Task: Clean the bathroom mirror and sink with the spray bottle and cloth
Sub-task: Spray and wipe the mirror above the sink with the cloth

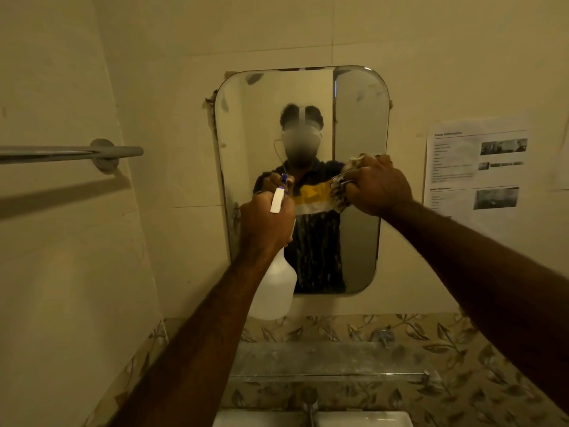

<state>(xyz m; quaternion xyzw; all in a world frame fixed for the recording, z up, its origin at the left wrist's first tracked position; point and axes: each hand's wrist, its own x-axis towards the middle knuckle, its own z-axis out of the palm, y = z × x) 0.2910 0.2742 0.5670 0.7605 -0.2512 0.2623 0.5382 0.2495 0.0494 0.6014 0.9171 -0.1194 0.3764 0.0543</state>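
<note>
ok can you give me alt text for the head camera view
A person's right hand presses a bunched cloth against a wall mirror while the left hand holds a white spray bottle upright in front of it. Below are a glass shelf, tap and sink.

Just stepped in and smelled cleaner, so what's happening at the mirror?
A person is cleaning the wall mirror. The left hand holds a white spray bottle up in front of the glass, while the right hand presses a bunched cloth against the mirror's right side. Streaks of liquid show on the lower glass. The sink below looks untouched so far.
</note>
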